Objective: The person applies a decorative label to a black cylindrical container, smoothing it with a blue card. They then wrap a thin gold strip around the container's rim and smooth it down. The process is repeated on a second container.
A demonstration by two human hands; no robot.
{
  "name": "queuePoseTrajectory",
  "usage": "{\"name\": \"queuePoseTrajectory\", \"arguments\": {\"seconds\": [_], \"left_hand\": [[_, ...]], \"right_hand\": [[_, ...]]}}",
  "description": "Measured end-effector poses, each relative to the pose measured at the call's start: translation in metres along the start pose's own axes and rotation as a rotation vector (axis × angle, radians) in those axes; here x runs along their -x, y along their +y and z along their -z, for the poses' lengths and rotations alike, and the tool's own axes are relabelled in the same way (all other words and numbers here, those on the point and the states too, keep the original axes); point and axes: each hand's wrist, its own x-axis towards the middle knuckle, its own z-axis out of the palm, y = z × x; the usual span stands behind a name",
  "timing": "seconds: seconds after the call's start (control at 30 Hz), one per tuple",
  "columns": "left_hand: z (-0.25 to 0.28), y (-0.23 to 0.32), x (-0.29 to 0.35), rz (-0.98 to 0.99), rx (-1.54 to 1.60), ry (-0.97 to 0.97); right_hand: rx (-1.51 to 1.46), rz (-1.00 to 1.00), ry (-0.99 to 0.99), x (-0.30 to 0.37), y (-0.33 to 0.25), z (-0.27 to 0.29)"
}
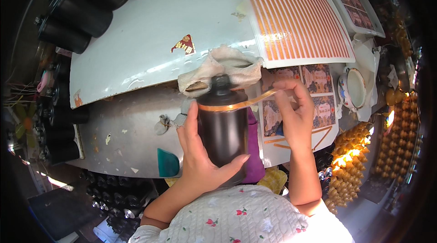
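A glossy black bottle (224,133) is in front of me, its narrow neck pointing away. My left hand (198,165) grips it from the left, thumb across the lower body and fingers up along the side. A thin gold strip (227,107) lies across the bottle just below the shoulder, and its free end runs off to the right. My right hand (298,111) pinches that end between thumb and fingers, off the bottle. Behind the neck is a crumpled damp whitish cloth (239,63). Purple cloth (253,147) shows beside the bottle.
A sheet of orange-gold stripes (296,15) lies at the far right, above printed label sheets (318,76). An enamel bowl (353,88) stands right of these. A teal scraper (168,163) rests at the near table edge. Black bottles (86,10) line the left.
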Motion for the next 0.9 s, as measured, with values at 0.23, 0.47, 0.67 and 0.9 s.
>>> {"name": "queuePoseTrajectory", "arguments": {"seconds": [0.23,0.47,0.67,0.9], "left_hand": [[0.002,0.003,-0.002,-0.055,-0.112,0.000],[0.005,0.012,-0.003,-0.032,-0.243,-0.046],[0.008,0.018,-0.001,-0.037,-0.320,-0.079],[0.008,0.029,-0.004,-0.286,-0.676,-0.120]], "right_hand": [[-0.309,-0.291,-0.178,0.000,0.017,0.002],[-0.634,-0.303,-0.216,0.022,-0.001,-0.014],[-0.871,-0.247,-0.189,0.028,-0.006,-0.012],[-0.604,-0.294,-0.206,0.025,0.000,-0.009]]}}
